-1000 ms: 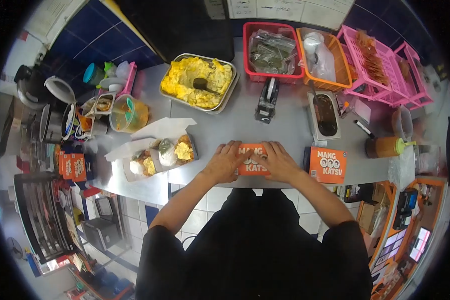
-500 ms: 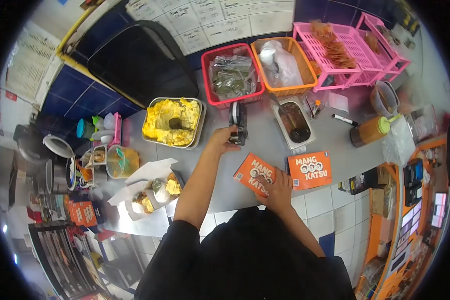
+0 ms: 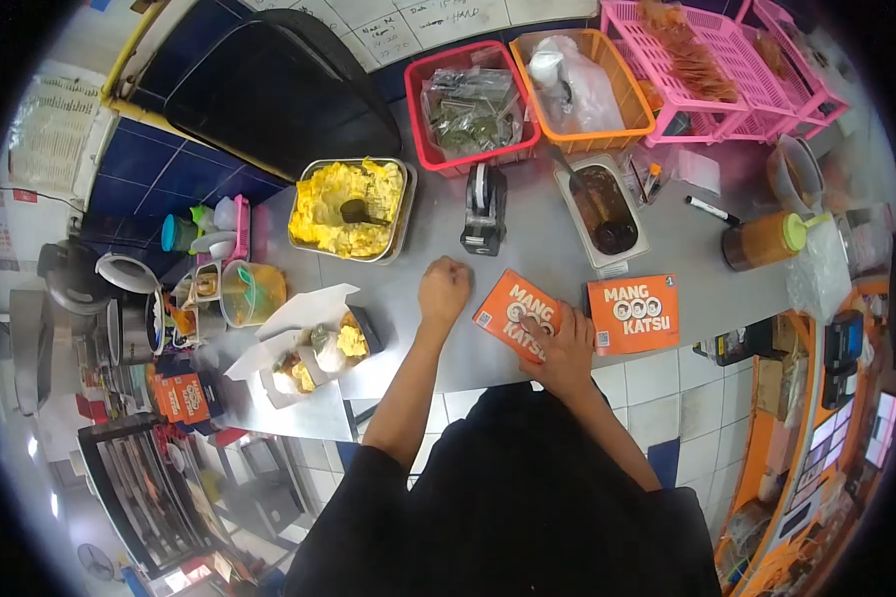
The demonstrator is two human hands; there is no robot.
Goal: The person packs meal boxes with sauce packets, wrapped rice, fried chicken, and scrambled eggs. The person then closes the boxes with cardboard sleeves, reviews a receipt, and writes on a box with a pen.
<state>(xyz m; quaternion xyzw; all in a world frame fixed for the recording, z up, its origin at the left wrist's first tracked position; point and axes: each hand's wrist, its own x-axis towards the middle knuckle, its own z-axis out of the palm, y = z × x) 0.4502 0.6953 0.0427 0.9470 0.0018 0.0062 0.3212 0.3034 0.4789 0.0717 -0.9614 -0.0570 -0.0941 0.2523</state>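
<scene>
My left hand (image 3: 444,291) hovers over the steel counter with its fingers curled together. Whatever it may pinch is too small to make out. Just beyond it stands a black tape dispenser (image 3: 483,211), apart from the hand. At the counter's front edge, my right hand (image 3: 565,350) grips an orange takeaway box (image 3: 513,306) printed "Mang Katsu", thumb on its top and fingers over its right side. A second orange box (image 3: 635,316) lies closed right beside it. To the left, an open takeaway box (image 3: 264,373) shows rice and yellow egg.
Behind are a tray of yellow scrambled egg (image 3: 338,214), a red basket (image 3: 433,159), an orange basket (image 3: 635,139) and a steel pan of dark sauce (image 3: 617,214). A marker (image 3: 712,209) and a sauce bottle (image 3: 757,245) stand to the right. Pink racks (image 3: 712,124) sit behind them.
My left hand has come away from the tape dispenser, back toward my body, with its fingers curled. My right hand stays on the orange box. The whole view has shifted slightly.
</scene>
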